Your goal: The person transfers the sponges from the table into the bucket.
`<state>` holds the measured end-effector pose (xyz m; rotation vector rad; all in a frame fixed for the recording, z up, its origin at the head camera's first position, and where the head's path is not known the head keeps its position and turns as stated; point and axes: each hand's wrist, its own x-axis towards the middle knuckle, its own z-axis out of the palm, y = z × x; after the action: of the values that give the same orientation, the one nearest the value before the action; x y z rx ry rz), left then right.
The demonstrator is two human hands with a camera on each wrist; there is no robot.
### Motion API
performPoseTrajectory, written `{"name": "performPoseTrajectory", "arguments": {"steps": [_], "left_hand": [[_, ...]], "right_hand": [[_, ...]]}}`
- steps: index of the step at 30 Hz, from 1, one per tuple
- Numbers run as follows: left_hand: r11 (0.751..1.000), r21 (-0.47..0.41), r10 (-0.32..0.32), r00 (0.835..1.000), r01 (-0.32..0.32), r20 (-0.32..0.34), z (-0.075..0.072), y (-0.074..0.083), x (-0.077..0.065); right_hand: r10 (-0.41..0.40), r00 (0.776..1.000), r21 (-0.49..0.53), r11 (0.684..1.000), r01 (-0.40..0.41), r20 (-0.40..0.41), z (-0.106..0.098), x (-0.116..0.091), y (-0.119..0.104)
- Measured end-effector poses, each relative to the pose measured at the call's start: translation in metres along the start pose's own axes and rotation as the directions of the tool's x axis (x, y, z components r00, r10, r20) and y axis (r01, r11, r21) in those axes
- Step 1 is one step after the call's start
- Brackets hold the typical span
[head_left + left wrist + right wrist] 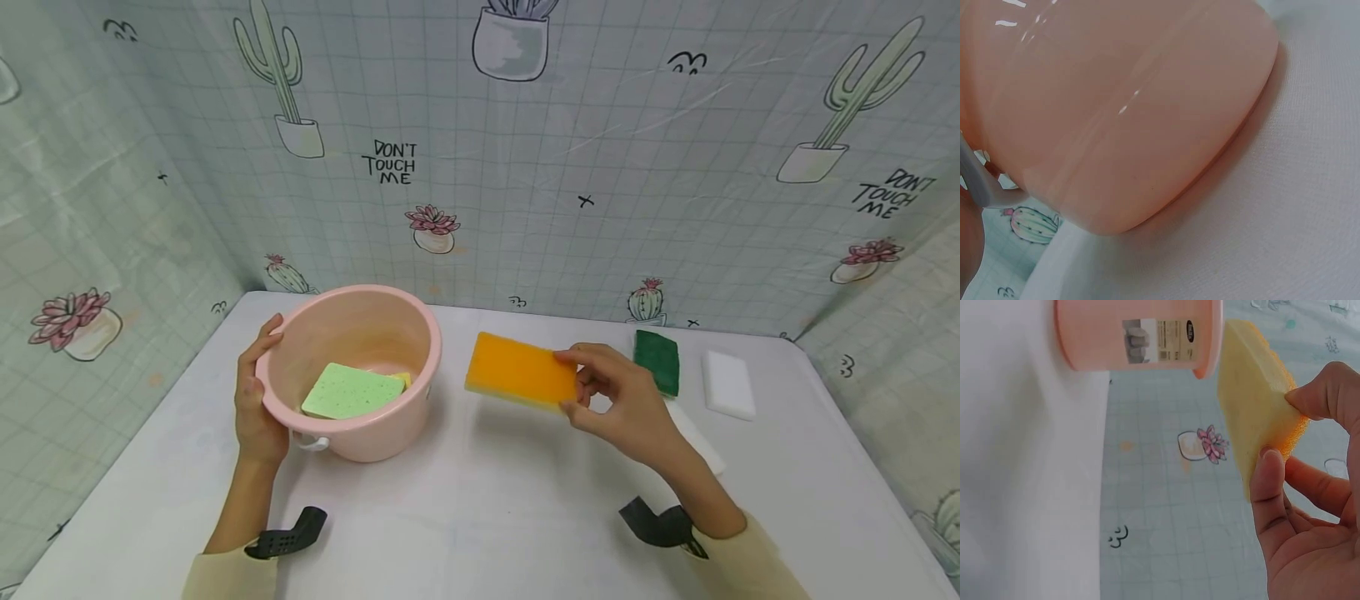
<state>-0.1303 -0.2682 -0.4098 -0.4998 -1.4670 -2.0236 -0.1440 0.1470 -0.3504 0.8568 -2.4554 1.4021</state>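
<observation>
My left hand (258, 404) grips the left rim of a pink bucket (390, 433). Inside it lies a light green sponge (348, 392), with a bit of something yellow (406, 378) showing behind. To the right of the bucket, my right hand (618, 400) pinches one end of an orange-and-yellow sponge (517, 367) between thumb and fingers, above the table. From the right wrist view, the sponge's smooth pale yellow face (1244, 387) and rough orange side are visible. The left wrist view is mostly filled by the bucket's outer wall (1147, 112).
Behind my right hand lie a dark green scouring pad (657, 360), a white block (727, 383) and another white piece (696, 437) partly covered by my forearm. The white table (465, 517) ends at a patterned curtain (525, 208).
</observation>
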Motion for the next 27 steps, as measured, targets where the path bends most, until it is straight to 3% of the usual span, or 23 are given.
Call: {"name": "performPoseTrajectory", "arguments": {"steps": [6, 27], "left_hand": [[1.0, -0.01, -0.006, 1.0, 0.006, 0.0, 0.0, 0.0, 0.0], [1.0, -0.004, -0.009, 1.0, 0.009, -0.01, 0.002, 0.0, 0.0]], "right_hand": [[-0.004, 1.0, 0.012, 1.0, 0.004, 0.028, 0.008, 0.012, -0.011], [-0.131, 0.988, 0.086, 0.989, 0.124, 0.079, 0.043, 0.06, -0.051]]}}
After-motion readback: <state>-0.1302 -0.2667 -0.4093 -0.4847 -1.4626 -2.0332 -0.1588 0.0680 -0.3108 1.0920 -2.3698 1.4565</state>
